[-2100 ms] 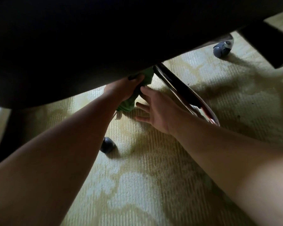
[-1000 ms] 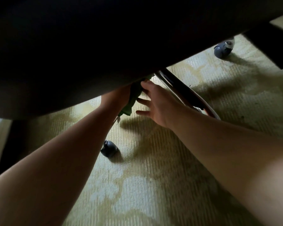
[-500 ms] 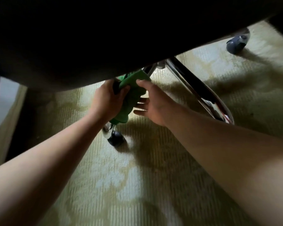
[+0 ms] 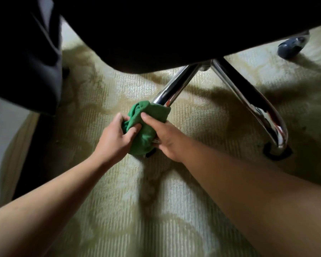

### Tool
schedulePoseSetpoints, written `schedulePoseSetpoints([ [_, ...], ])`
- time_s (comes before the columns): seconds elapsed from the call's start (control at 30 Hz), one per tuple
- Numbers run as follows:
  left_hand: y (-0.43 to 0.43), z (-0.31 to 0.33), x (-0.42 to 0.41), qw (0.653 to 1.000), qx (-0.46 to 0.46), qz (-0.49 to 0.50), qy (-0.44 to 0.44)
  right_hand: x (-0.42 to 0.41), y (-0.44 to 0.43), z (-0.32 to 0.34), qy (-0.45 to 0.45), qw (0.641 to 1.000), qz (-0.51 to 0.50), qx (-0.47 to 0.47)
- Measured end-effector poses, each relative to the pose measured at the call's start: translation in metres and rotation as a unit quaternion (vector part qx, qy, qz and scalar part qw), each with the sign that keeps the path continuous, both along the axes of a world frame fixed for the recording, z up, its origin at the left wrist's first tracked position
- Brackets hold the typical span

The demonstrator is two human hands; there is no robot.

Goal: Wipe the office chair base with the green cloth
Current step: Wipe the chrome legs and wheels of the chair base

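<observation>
The green cloth (image 4: 146,125) is wrapped round the outer end of a chrome leg (image 4: 174,88) of the office chair base. My left hand (image 4: 115,138) grips the cloth from the left, fingers curled into it. From the right, my right hand (image 4: 165,136) grips the wrapped leg end, thumb on top of the cloth. A second chrome leg (image 4: 248,101) runs to the right and ends over a black caster (image 4: 277,153). The caster under the wrapped leg is almost hidden by the cloth. The black seat (image 4: 174,25) hides the hub.
Pale yellow-green patterned carpet (image 4: 156,210) covers the floor. A grey caster (image 4: 291,45) stands at the far right under the seat edge. A dark armrest or chair part (image 4: 26,62) hangs at the upper left.
The view rose and drew back from under the seat. The cloth slid outward along the chrome leg to its caster end. My right hand went from open beside the cloth to gripping it.
</observation>
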State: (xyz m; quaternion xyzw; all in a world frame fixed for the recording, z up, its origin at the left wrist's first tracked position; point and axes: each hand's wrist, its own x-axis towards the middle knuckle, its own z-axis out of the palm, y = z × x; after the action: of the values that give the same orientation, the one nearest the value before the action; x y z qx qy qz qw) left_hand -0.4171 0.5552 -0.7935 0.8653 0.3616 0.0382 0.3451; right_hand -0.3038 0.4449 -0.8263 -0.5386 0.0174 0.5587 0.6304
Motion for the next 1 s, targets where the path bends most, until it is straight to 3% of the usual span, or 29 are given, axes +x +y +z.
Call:
schedulePoseSetpoints([
  [0.2, -0.004, -0.004, -0.01, 1.0, -0.017, 0.016, -0.002, -0.015, 0.008, -0.009, -0.027, 1.0, -0.01, -0.01],
  [0.7, -0.008, 0.013, 0.029, 0.997, -0.041, 0.051, -0.045, 0.016, 0.006, 0.016, 0.086, 0.991, -0.1, 0.037],
  [1.0, -0.006, 0.013, 0.041, 0.999, -0.029, 0.034, -0.026, 0.023, 0.007, 0.009, 0.051, 0.993, -0.104, 0.029],
])
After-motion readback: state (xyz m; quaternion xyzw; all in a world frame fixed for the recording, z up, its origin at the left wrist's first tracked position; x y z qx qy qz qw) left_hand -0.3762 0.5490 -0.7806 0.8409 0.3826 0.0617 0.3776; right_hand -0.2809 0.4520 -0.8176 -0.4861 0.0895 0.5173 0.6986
